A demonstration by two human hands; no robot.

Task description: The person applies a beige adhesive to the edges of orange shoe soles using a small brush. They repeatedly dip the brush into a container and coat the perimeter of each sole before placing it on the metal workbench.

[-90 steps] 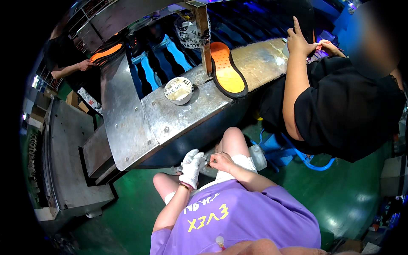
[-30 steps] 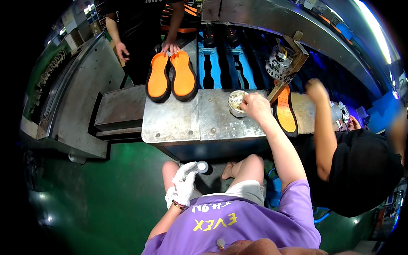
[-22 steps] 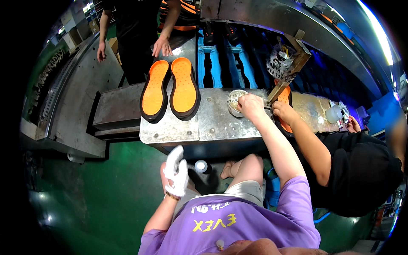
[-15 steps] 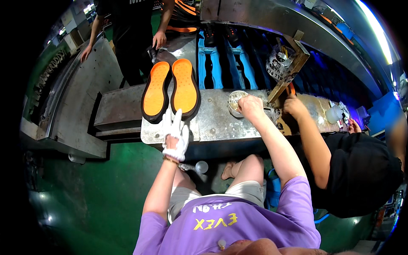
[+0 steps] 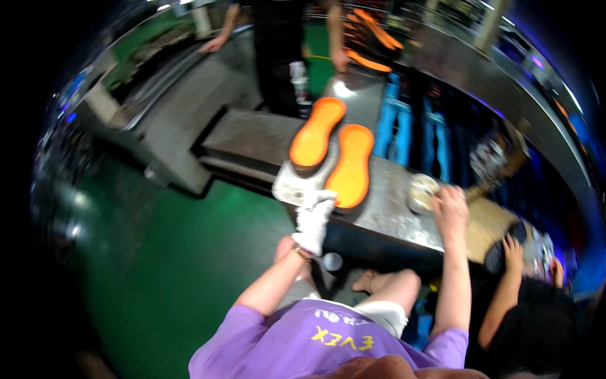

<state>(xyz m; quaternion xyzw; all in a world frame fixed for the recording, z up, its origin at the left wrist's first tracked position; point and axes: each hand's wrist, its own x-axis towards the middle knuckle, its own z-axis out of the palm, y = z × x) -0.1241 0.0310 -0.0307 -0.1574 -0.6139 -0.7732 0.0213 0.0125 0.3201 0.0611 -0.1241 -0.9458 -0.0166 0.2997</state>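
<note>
- Sole slip is my top worry: the left hand [image 5: 314, 221], gloved, has its fingers curled closed on the near end of the right-hand orange sole [image 5: 351, 164]. Blur hides how firm that grip is, and loose glove fabric could slide.
- That sole lies on the metal desk [image 5: 394, 208], near end right at the front edge (can't tell if it overhangs). One careless tug and it could tip off.
- Left-hand orange sole [image 5: 317, 136] is just beside it, farther back, so a sideways swing might knock it askew.
- Right hand [image 5: 451, 211] is bare, fingers bent at the rim of the whitish tub [image 5: 416, 202]. Can't tell if it's holding anything. Leaning on that rim could tip the tub, and whatever's inside might spill.
- Co-worker's hand [image 5: 514, 254] is on a dark sole [image 5: 495, 256] farther right, so bumped elbows seem possible if either person reaches across.
</note>
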